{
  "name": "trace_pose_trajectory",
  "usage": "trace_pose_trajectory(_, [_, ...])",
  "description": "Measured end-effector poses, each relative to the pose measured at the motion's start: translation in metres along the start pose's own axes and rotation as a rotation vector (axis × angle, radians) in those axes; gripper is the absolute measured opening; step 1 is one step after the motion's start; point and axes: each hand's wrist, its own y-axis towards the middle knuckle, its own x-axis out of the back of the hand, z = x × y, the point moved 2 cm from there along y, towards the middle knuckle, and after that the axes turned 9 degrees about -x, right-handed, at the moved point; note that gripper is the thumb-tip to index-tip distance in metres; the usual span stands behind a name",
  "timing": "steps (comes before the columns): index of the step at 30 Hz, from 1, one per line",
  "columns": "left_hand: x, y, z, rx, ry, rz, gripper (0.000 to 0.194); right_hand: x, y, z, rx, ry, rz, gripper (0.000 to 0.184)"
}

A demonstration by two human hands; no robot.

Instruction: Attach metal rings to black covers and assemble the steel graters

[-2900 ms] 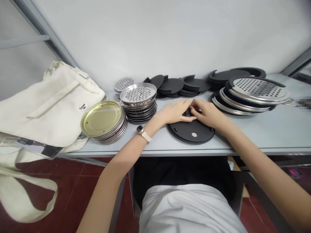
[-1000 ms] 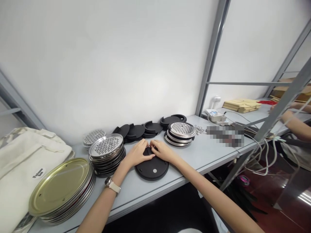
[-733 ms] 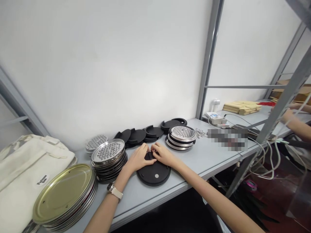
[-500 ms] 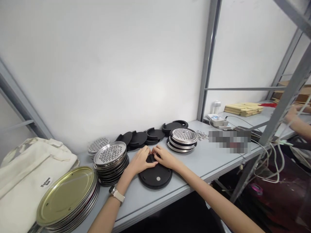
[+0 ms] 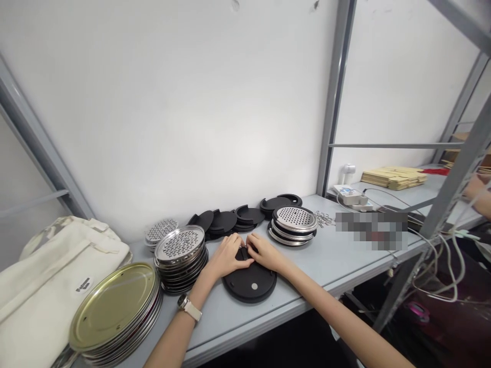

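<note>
A black round disc (image 5: pixel 250 284) with a small silver dot in its middle lies flat on the grey table (image 5: pixel 337 258). My left hand (image 5: pixel 227 257) and my right hand (image 5: pixel 265 253) both rest on its far edge, fingertips pinched together around a small part I cannot make out. A watch with a pale strap sits on my left wrist (image 5: pixel 190 308).
A stack of perforated steel discs (image 5: pixel 181 251) and a stack of gold-coloured pans (image 5: pixel 115 312) stand left. Black discs (image 5: pixel 230 221) line the wall. Another mixed stack (image 5: pixel 293 225) sits right. A cream bag (image 5: pixel 46 286) lies far left. Another person's hand (image 5: pixel 477 191) works far right.
My head has lifted and turned right since the oldest frame, so the shelf posts and right bench came into view. Both hands stay pinched at the disc's far edge.
</note>
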Motion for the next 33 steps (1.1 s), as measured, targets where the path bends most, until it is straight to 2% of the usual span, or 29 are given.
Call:
trace_pose_trajectory(11, [-0.0003,-0.0001,0.0008,0.026,0.049,-0.012,0.036,0.0010,-0.0004,0.0007,-0.014,0.031,0.015,0.010])
trace_pose_trajectory(21, [0.0001,-0.0001,-0.0012,-0.027,0.037,0.000,0.032,0.0008,-0.0002,0.0006,-0.002,0.006,-0.008,0.012])
trace_pose_trajectory(26, [0.0017,-0.0002,-0.0012,-0.055,0.054,-0.012,0.039,0.0016,-0.0007,0.0011,0.009,-0.006,-0.009,0.012])
trace_pose_trajectory(33, [0.0038,-0.0009,-0.0013,-0.032,0.075,-0.033,0.038,0.0011,-0.0007,0.0004,0.004,0.016,0.011,0.011])
